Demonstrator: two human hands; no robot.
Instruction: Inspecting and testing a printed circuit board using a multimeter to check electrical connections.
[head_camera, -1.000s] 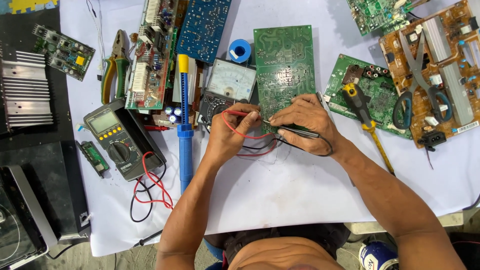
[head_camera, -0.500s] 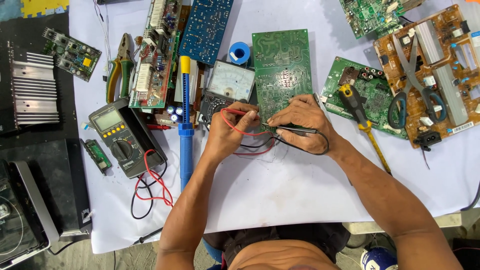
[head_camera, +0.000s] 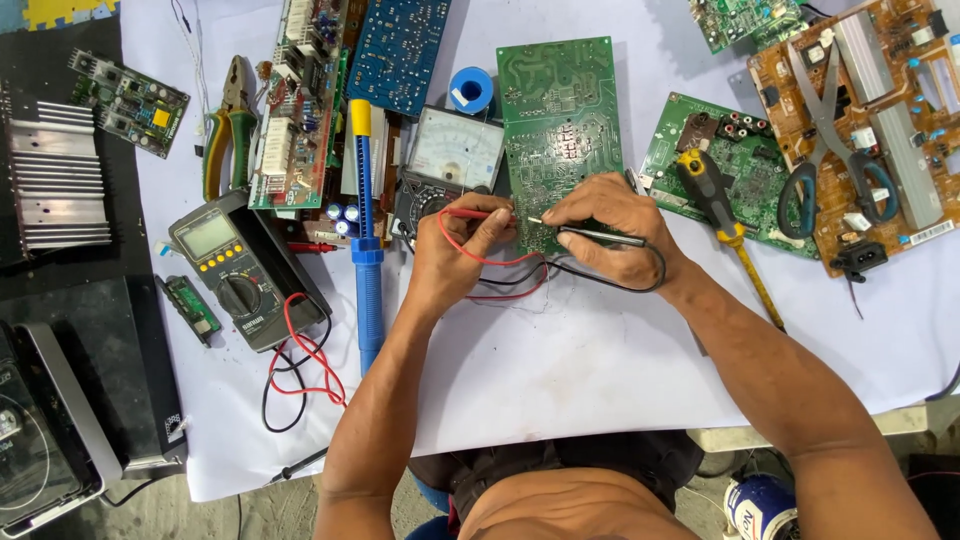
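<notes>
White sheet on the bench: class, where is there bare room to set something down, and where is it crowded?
Bare sheet lies between the forearms, below the left hand and right hand. Another patch lies right of the right forearm, below the screwdriver and brown board. The top is crowded: green board, analog meter, multimeter, pliers.

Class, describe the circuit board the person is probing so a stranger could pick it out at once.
Start at the white-covered table and find the two hands meeting near its middle. Under the left hand and right hand lies a tall green circuit board. Unlike neighbouring boards, it shows its bare solder side, without components.
</notes>
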